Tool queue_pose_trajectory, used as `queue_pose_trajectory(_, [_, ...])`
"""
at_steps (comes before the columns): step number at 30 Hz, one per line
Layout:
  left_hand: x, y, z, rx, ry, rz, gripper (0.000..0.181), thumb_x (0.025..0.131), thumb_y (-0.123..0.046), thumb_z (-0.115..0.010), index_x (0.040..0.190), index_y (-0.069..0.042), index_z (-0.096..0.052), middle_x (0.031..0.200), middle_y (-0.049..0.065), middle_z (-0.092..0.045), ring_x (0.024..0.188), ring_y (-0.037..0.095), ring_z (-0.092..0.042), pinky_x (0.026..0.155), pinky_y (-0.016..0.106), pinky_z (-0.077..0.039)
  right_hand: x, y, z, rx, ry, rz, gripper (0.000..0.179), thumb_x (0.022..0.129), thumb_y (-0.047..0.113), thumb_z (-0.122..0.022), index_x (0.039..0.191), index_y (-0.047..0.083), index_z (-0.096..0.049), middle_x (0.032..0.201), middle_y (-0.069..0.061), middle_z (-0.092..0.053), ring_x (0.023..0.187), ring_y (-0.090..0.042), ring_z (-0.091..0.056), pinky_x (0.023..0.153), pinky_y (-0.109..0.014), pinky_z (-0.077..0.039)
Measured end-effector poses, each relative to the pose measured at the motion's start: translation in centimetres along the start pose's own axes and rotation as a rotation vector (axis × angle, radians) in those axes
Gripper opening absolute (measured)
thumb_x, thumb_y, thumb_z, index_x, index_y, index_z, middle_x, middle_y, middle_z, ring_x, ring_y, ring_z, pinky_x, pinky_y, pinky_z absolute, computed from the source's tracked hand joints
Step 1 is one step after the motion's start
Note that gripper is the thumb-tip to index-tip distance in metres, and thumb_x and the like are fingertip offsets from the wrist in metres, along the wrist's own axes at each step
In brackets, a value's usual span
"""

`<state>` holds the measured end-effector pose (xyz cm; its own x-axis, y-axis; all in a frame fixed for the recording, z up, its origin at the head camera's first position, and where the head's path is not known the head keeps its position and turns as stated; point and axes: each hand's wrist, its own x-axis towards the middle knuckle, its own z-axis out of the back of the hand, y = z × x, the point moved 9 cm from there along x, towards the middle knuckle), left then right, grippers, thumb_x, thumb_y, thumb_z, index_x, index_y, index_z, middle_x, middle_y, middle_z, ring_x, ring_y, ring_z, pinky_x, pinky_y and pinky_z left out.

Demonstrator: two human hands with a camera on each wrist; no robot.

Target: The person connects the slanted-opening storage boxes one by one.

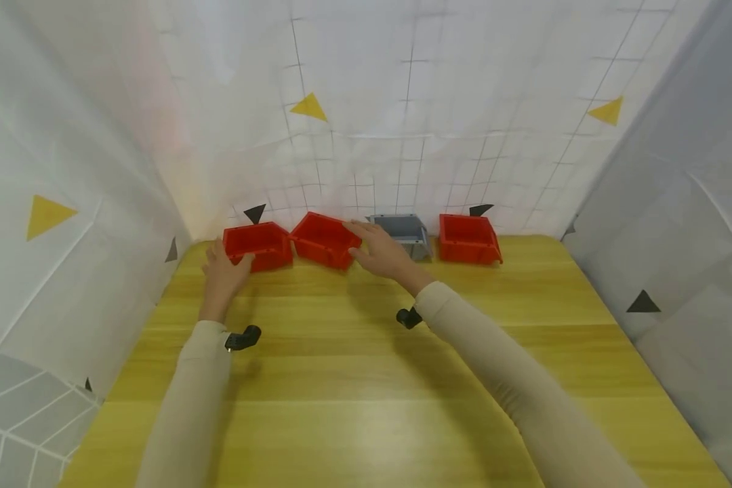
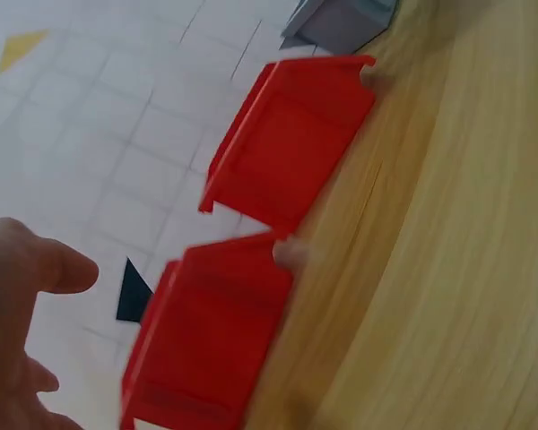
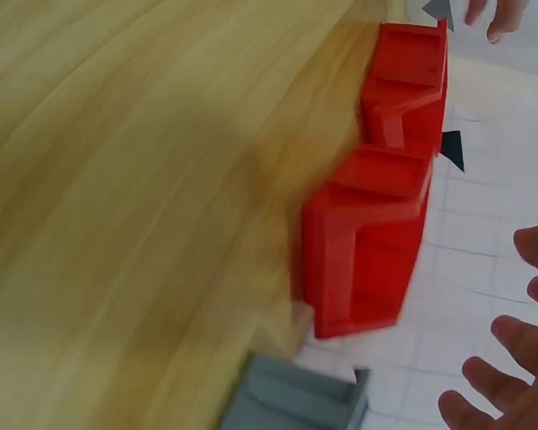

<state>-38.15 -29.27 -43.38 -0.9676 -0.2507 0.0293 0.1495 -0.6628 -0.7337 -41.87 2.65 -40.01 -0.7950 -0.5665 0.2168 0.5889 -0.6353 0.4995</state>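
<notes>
Two red plastic bins stand side by side at the back left of the table, corners close together. At the left red bin [image 1: 257, 245] is my left hand [image 1: 224, 278], thumb and fingers spread apart with nothing between them. The left wrist view shows its thumb [image 2: 63, 267] off to the side of that bin. My right hand [image 1: 383, 252] overlaps the right end of the second red bin [image 1: 323, 238], which sits turned at an angle. Its fingers [image 3: 520, 345] are loosely spread and apart from the bin in the right wrist view.
A grey bin [image 1: 402, 234] stands just right of my right hand, partly behind it. Farther right is another red bin [image 1: 468, 238]. White sheets with grid lines [image 1: 366, 81] close off the back and sides of the wooden table [image 1: 366, 379].
</notes>
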Motion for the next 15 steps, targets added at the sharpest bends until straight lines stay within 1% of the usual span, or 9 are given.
queue_pose_trajectory(1, [0.4, 0.5, -0.1, -0.034, 0.003, 0.012, 0.087, 0.103, -0.044, -0.047, 0.166, -0.004, -0.003, 0.165, 0.032, -0.007, 0.145, 0.059, -0.015, 0.110, 0.076, -0.022, 0.6, 0.0, -0.5, 0.007, 0.009, -0.006, 0.062, 0.106, 0.021, -0.057, 0.163, 0.012, -0.036, 0.165, -0.010, -0.035, 0.149, -0.034, -0.033, 0.119, -0.052, -0.029])
queue_pose_trajectory(3, [1.1, 1.3, -0.1, -0.097, -0.004, 0.019, 0.084, 0.104, -0.039, -0.048, 0.167, -0.007, -0.002, 0.165, 0.032, -0.013, 0.145, 0.056, -0.022, 0.111, 0.073, -0.026, 1.6, 0.0, -1.6, 0.035, 0.030, -0.014, 0.060, 0.105, 0.015, -0.057, 0.161, 0.009, -0.039, 0.160, -0.012, -0.043, 0.139, -0.031, -0.045, 0.116, -0.047, -0.035])
queue_pose_trajectory(5, [1.7, 1.8, -0.2, -0.106, -0.009, 0.020, 0.081, 0.104, -0.034, -0.048, 0.168, -0.011, -0.005, 0.165, 0.031, -0.020, 0.145, 0.054, -0.027, 0.113, 0.070, -0.026, 2.4, 0.0, -2.8, 0.045, 0.061, -0.027, 0.059, 0.104, 0.010, -0.057, 0.160, 0.007, -0.040, 0.156, -0.014, -0.048, 0.125, -0.030, -0.054, 0.112, -0.043, -0.041])
queue_pose_trajectory(6, [1.9, 2.0, -0.4, -0.096, -0.003, 0.022, 0.080, 0.105, -0.034, -0.047, 0.169, -0.012, -0.004, 0.166, 0.029, -0.019, 0.147, 0.053, -0.025, 0.115, 0.069, -0.024, 2.7, 0.0, -3.4, 0.048, 0.081, -0.029, 0.059, 0.104, 0.009, -0.057, 0.160, 0.006, -0.040, 0.155, -0.015, -0.049, 0.122, -0.030, -0.055, 0.111, -0.043, -0.042])
queue_pose_trajectory(7, [2.0, 2.1, -0.7, -0.083, 0.006, 0.022, 0.077, 0.106, -0.034, -0.046, 0.169, -0.013, -0.006, 0.167, 0.027, -0.020, 0.148, 0.052, -0.024, 0.116, 0.068, -0.022, 3.0, 0.1, -4.1, 0.040, 0.106, -0.030, 0.061, 0.103, 0.009, -0.058, 0.161, 0.005, -0.038, 0.155, -0.015, -0.049, 0.120, -0.030, -0.055, 0.110, -0.043, -0.042])
queue_pose_trajectory(9, [2.2, 2.3, -1.2, -0.058, 0.016, 0.019, 0.070, 0.108, -0.036, -0.045, 0.167, -0.008, -0.021, 0.163, 0.026, -0.031, 0.146, 0.050, -0.029, 0.117, 0.065, -0.025, 3.3, 0.3, -5.4, 0.041, 0.165, -0.028, 0.064, 0.104, 0.010, -0.058, 0.163, 0.004, -0.032, 0.158, -0.016, -0.045, 0.122, -0.032, -0.054, 0.112, -0.044, -0.040])
queue_pose_trajectory(12, [2.3, 2.7, -2.0, -0.036, 0.038, 0.045, 0.064, 0.108, -0.043, -0.042, 0.157, -0.001, -0.038, 0.156, 0.026, -0.041, 0.142, 0.048, -0.036, 0.116, 0.062, -0.029, 3.5, 0.3, -7.3, 0.044, 0.241, -0.036, 0.070, 0.105, 0.015, -0.058, 0.165, 0.006, -0.024, 0.161, -0.015, -0.040, 0.131, -0.031, -0.049, 0.117, -0.045, -0.034])
queue_pose_trajectory(13, [2.3, 2.9, -2.1, -0.032, 0.039, 0.057, 0.063, 0.108, -0.045, -0.041, 0.153, -0.001, -0.042, 0.153, 0.027, -0.044, 0.138, 0.048, -0.038, 0.114, 0.061, -0.032, 3.5, 0.4, -7.7, 0.044, 0.251, -0.039, 0.071, 0.105, 0.016, -0.058, 0.166, 0.006, -0.023, 0.159, -0.015, -0.042, 0.129, -0.031, -0.050, 0.117, -0.044, -0.034])
queue_pose_trajectory(15, [2.3, 3.2, -2.3, -0.037, 0.026, 0.081, 0.061, 0.107, -0.048, -0.041, 0.146, 0.000, -0.045, 0.145, 0.027, -0.048, 0.132, 0.047, -0.042, 0.111, 0.060, -0.036, 3.5, 0.4, -8.1, 0.060, 0.242, -0.047, 0.071, 0.105, 0.015, -0.059, 0.166, 0.006, -0.024, 0.155, -0.015, -0.046, 0.126, -0.031, -0.051, 0.116, -0.045, -0.035])
